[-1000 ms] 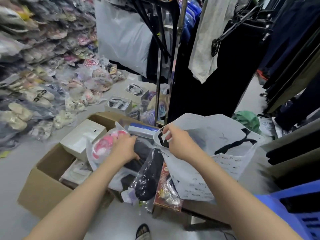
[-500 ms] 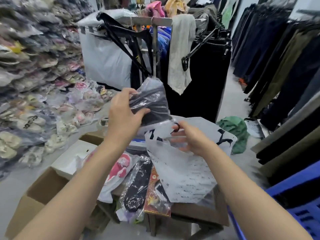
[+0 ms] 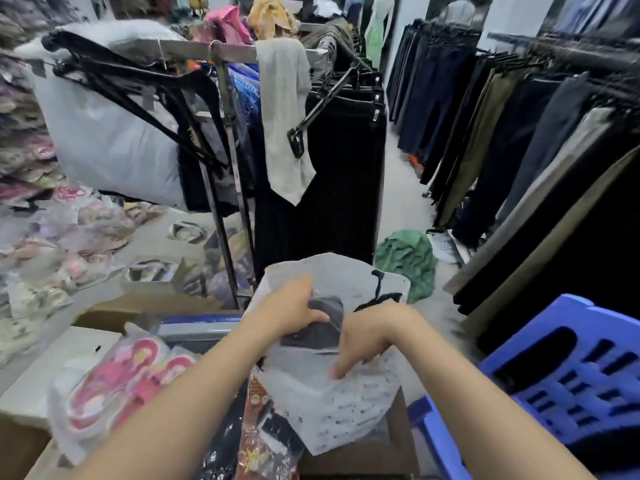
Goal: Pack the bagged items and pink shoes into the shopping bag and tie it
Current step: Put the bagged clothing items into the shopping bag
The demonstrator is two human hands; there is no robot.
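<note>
Shopping bag: one, white, mouth open
Left hand: grips one dark bagged item at the mouth
Right hand: holds the front edge
Pink shoes: two, bagged

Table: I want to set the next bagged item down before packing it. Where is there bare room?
Bare: the white box top left of the pink shoes, and a table strip between shopping bag and blue stool. Crowded: the packets between shoes and bag.

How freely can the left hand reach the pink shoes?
Probably yes, once freed: the left hand grips a dark bagged item at the shopping bag; the pink shoes lie unobstructed to its left.
</note>
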